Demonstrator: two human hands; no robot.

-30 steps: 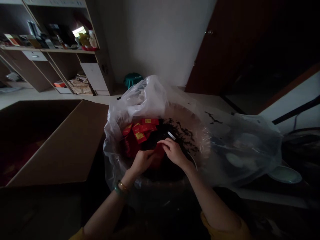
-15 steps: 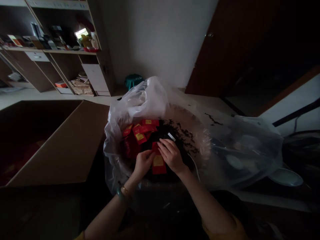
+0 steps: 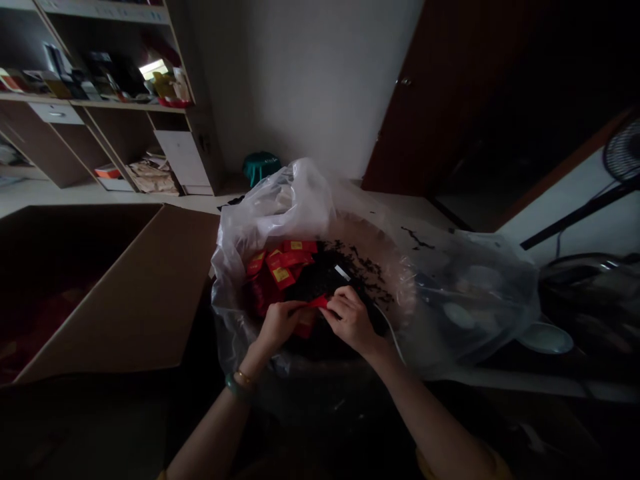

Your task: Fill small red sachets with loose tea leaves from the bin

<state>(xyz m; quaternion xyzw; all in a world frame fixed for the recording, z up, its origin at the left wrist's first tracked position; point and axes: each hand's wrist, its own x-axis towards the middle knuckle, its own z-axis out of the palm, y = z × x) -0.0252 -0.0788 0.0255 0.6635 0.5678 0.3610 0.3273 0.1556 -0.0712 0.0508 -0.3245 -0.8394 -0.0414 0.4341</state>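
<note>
Both hands pinch the top edge of a red packet [image 3: 305, 327] with a yellowish label, its upper part bent towards me. My left hand [image 3: 279, 323] is closed on the left corner, and my right hand [image 3: 350, 319] is closed on the right one. Below them lies a heap of dark, dry, leaf-like bits [image 3: 320, 273] in a round container lined with a clear plastic bag [image 3: 305, 193]. Several other red packets [image 3: 281, 275] with yellow labels are piled at its left side. A small white strip [image 3: 343, 272] rests on the dark heap beyond my right hand.
An open cardboard box [image 3: 150, 287] with red contents stands to the left. Behind are a shelf desk [image 3: 105, 103], a green bag-like bundle [image 3: 261, 168] and a brown door [image 3: 395, 120]. A fan [image 3: 623, 153] and a pale dish [image 3: 545, 338] are at the right.
The packet's top has folded over between my hands, hiding much of its face. My right hand has lowered from spread fingers into a pinch. The view has shifted slightly right.
</note>
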